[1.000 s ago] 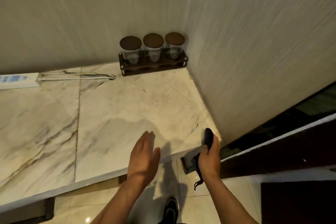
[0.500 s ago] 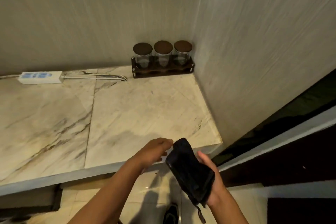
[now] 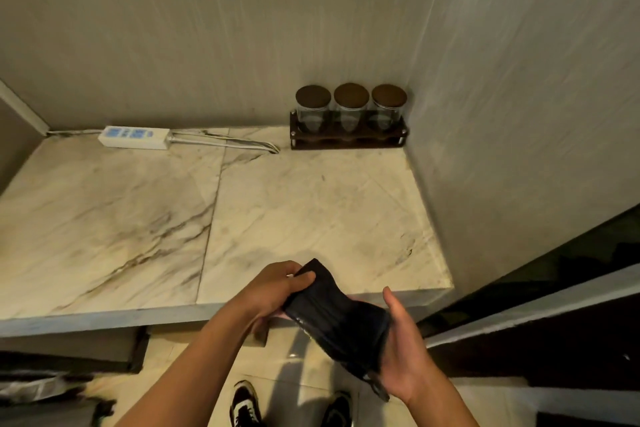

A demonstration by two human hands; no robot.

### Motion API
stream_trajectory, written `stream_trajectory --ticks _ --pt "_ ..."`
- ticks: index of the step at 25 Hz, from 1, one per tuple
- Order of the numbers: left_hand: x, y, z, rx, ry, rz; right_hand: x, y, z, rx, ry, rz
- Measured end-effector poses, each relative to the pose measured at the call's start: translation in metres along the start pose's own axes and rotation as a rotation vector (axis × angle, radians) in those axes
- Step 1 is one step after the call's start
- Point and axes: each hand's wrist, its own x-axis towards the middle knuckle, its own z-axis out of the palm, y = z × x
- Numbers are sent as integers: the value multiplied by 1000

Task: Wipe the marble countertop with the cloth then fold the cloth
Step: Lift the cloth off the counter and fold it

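A dark cloth [image 3: 337, 315] is held in the air between both hands, just in front of the front edge of the marble countertop [image 3: 138, 225]. My left hand [image 3: 277, 288] pinches the cloth's upper left corner with thumb and fingers. My right hand [image 3: 405, 357] cups the cloth's lower right end from below, palm up, with a small loop or tag hanging under it. The cloth is bunched and partly doubled over. The veined white marble lies bare beyond the hands.
A dark rack with three lidded glass jars [image 3: 349, 118] stands in the back right corner. A white power strip [image 3: 135, 137] with cables lies along the back wall. Walls close the back and right sides. Below are a tiled floor and my shoes [image 3: 246, 402].
My right hand lifted the cloth from the counter's right corner. My left hand moved from the counter edge and took hold of the cloth's upper corner. The view has shifted right and back.
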Motion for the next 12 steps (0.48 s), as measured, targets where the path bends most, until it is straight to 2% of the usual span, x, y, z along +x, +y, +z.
stream_trajectory --ticks 7,12 --pt "-10 -34 -47 -171 122 -13 22 19 15 -174 86 -31" --pt "-21 -50 -91 -353 154 -7 52 28 56 -350 117 -51"
